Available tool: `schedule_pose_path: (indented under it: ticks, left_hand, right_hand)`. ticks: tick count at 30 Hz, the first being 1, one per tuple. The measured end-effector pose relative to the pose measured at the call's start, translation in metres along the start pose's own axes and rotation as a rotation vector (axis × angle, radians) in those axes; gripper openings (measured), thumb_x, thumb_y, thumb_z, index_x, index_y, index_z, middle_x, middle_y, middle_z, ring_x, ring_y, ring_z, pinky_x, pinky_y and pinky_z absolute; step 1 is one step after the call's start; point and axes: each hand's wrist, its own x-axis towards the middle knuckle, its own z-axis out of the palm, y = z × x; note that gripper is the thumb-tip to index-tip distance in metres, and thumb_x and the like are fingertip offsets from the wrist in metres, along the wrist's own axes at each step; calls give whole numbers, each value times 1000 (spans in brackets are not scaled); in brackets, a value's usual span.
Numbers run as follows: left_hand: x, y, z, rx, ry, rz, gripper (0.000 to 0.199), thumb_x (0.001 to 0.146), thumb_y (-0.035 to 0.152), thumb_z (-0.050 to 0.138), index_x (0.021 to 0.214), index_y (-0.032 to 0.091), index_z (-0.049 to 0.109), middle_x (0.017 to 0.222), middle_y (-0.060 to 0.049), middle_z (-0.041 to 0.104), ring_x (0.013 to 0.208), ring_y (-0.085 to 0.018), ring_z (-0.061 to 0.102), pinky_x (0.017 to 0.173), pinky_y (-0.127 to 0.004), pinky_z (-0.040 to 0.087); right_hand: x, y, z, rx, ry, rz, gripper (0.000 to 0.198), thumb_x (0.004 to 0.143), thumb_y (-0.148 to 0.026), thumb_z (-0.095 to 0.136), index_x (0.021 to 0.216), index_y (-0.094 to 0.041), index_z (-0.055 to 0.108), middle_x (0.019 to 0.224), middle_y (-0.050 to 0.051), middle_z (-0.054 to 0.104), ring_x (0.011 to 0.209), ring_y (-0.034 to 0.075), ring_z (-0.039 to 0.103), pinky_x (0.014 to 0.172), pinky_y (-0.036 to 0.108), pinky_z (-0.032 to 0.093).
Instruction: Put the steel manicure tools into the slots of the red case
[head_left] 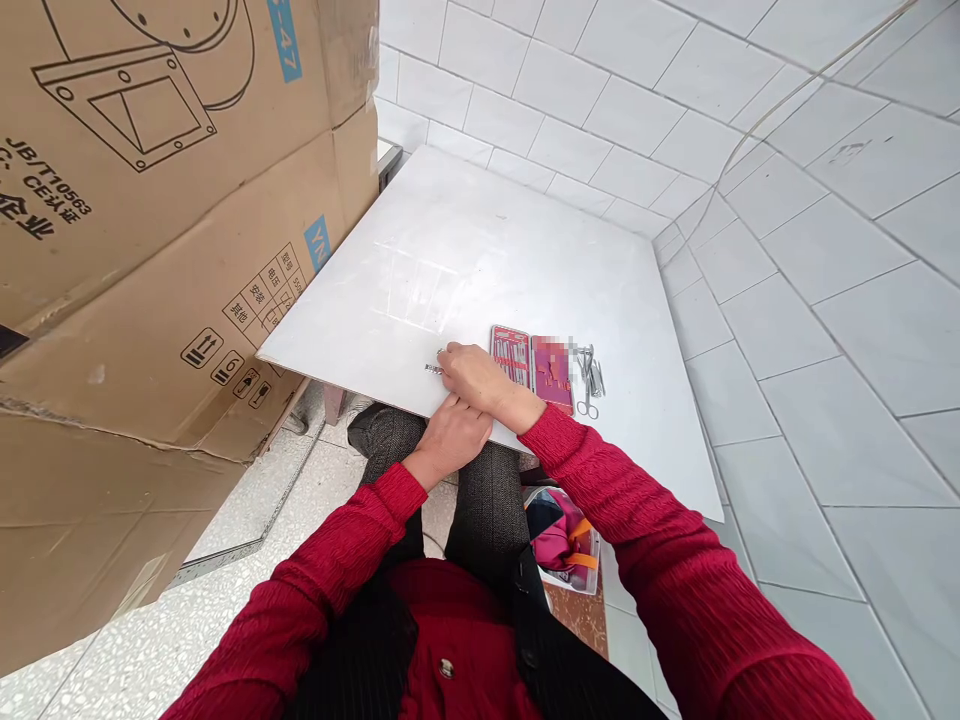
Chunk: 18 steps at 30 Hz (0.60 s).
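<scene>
The right hand (480,380) lies across the fingers of the left hand (454,440) at the near edge of the white bench (525,240). The right fingers are curled, their tips turned down and hidden, and a small patterned metal piece (433,369) shows just beside them; whether that grip is closed on it, I cannot tell. The left fingers are bent and partly covered by the right hand, so their grip cannot be told either.

Near the right hand, an open manicure case (561,392) lies flat, slim metal tools (511,352) ranked in its left half. Just beyond its right side lie ring-handled scissors (588,409) and other loose metal implements (597,378).

Below the bench edge, a container (564,580) holds pink and orange items. A large printed cardboard box (150,320) stands at left; a tiled wall (795,400) borders the right.
</scene>
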Motion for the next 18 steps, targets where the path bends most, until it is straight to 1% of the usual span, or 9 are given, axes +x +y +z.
schedule_pose_path:
  ticks: [6,10,15,18]
  left_hand:
    - [-1,0,2,2,38,0,18,95,17,55,90,15,72,86,-9,72,93,-24,66,93,-41,48]
    - [-1,0,1,0,27,-7,17,95,17,55,90,15,72,86,-9,72,93,-25,66,94,-41,47]
    - [-1,1,-2,-8,17,-6,17,95,17,55,91,14,72,86,-9,72,92,-24,66,95,-42,47]
    - [-1,0,-1,-8,22,-6,17,95,16,55,89,14,71,85,-9,72,92,-24,66,95,-42,47]
  right_hand:
    - [0,2,-1,9,8,-26,26,100,-16,46,94,-9,70,101,16,68,87,23,66,74,31,43]
    - [2,2,1,-8,11,-37,27,100,-12,44,91,-9,70,99,15,68,86,22,65,73,31,43]
    - [4,2,5,-28,-3,-33,19,95,-10,49,100,-8,68,104,17,67,91,23,65,80,31,46]
    - [7,1,11,-75,5,-46,20,94,-10,50,107,-6,64,107,18,66,94,25,65,82,33,47]
